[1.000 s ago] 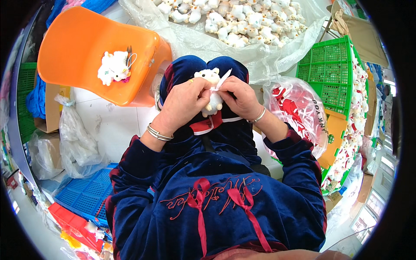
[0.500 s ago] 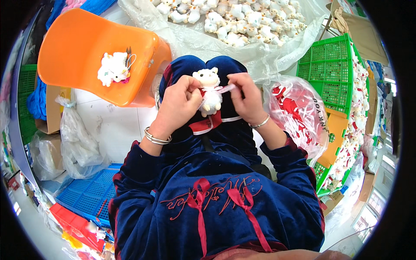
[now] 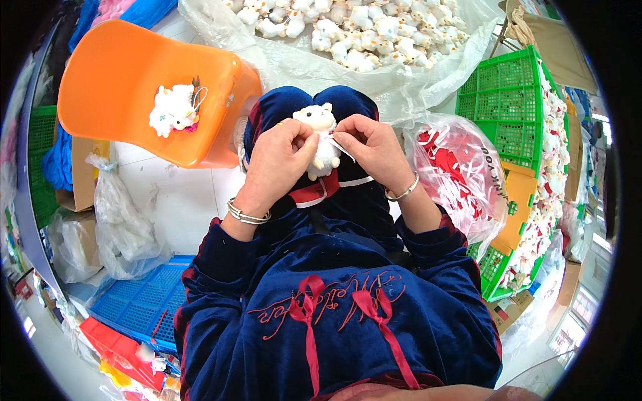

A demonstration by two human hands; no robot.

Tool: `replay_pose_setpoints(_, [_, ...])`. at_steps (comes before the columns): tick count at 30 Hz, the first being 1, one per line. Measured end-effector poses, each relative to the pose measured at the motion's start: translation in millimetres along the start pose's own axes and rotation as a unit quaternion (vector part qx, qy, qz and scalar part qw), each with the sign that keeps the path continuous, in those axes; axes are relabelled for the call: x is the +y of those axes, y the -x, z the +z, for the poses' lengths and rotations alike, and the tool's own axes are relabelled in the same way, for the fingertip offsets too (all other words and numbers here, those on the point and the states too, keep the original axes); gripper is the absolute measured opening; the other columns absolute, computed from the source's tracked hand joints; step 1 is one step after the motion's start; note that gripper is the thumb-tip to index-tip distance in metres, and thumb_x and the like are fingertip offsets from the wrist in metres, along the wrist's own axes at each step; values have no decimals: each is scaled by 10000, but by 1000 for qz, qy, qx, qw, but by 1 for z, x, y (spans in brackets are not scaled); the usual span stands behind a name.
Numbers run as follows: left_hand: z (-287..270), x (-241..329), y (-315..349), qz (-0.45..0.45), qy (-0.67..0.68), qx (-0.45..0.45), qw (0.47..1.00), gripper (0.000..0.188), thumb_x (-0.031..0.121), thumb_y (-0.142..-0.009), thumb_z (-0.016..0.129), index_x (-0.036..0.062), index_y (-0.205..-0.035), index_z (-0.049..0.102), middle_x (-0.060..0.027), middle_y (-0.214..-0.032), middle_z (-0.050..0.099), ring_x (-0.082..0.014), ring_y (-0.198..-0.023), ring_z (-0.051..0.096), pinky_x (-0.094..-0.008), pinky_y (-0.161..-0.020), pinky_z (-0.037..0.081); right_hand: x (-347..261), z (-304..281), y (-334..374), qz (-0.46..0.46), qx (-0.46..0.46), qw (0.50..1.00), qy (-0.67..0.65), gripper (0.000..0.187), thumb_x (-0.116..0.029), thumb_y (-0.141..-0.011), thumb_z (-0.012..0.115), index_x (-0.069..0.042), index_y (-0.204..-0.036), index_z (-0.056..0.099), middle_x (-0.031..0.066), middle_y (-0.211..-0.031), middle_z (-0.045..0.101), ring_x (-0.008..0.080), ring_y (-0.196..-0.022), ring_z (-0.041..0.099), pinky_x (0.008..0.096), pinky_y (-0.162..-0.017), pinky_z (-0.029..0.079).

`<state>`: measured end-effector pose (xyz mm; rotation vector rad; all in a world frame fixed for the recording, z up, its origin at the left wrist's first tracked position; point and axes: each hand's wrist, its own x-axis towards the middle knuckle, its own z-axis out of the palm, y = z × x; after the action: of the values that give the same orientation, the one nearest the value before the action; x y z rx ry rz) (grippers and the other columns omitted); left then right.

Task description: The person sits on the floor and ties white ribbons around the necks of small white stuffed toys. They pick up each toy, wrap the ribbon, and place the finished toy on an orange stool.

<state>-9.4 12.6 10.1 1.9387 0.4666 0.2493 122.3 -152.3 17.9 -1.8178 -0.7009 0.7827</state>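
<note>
Fingers (image 3: 352, 128) pinch thin white ribbon (image 3: 344, 149) on a fluffy, rounded plush toy (image 3: 323, 152).

Both hands (image 3: 277, 157) close together, fingertips (image 3: 344, 139) pinched, forearms (image 3: 239, 229) angled inward.

Your right hand (image 3: 376, 151), well out to the plush toy's (image 3: 318, 119) right half a second ago, is now back at its neck. The white ribbon (image 3: 345, 150) — then stretched sideways — now slants down below your fingertips. Your left hand (image 3: 283, 152) now covers the red patch seen beside the neck.
</note>
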Motion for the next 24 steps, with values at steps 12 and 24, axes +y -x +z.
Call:
replay_pose_setpoints(12, [-1, 3, -3, -78, 22, 2, 997, 212, 168, -950, 695, -34, -889, 699, -151, -755, 706, -219, -634, 684, -340, -613, 520, -3, 2, -1, -22, 18, 999, 44, 190, -169, -973, 679, 19, -949, 670, 110, -795, 686, 202, -689, 622, 340, -649, 501])
replay_pose_setpoints(24, [0, 7, -1, -60, -5, -28, 998, 177, 155, -947, 733, -17, -921, 698, -30, -745, 670, -65, -673, 597, -242, -628, 498, -33, 2, 2, -14, 22, 982, 188, 160, -155, -947, 639, 2, -934, 671, 228, -845, 687, 415, -810, 681, 463, -704, 530])
